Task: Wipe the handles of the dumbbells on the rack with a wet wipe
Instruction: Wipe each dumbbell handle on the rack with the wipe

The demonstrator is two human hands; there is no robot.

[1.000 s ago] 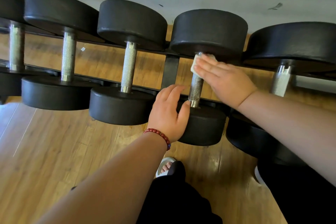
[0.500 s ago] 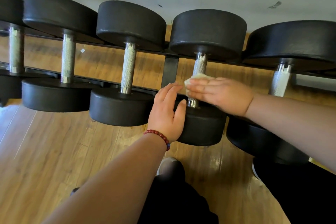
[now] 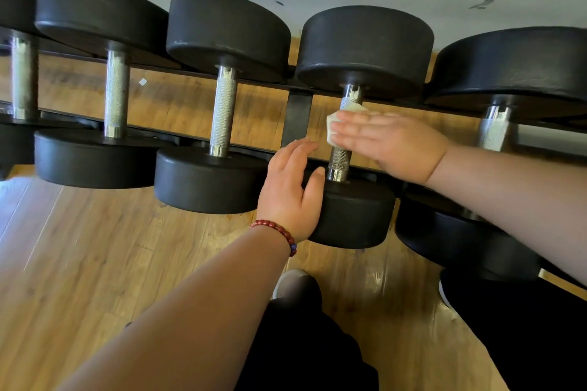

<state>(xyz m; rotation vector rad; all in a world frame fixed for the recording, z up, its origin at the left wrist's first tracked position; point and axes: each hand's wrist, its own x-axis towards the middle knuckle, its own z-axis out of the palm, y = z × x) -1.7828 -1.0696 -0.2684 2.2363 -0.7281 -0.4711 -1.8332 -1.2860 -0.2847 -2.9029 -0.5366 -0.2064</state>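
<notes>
White wipe [image 3: 351, 107] under right hand [image 3: 394, 143] seemingly pressed against handle [image 3: 340, 159]

A black metal two-rail rack [image 3: 300, 117] above a wood-plank floor [image 3: 95, 263], five black round-headed dumbbells with knurled steel handles [image 3: 224, 111] lying side by side across its rails, handles spanning the gap between rails, the leftmost cut off by the frame edge.

Five black dumbbells [image 3: 222, 41] lay side by side across the dark rack [image 3: 300, 114], their knurled steel handles running front to back. On the fourth dumbbell [image 3: 365, 47] from the left, a crumpled white wet wipe [image 3: 333, 127] was pressed against the upper half of its handle [image 3: 340, 159], under the right hand's [image 3: 390, 143] flat fingers.
</notes>
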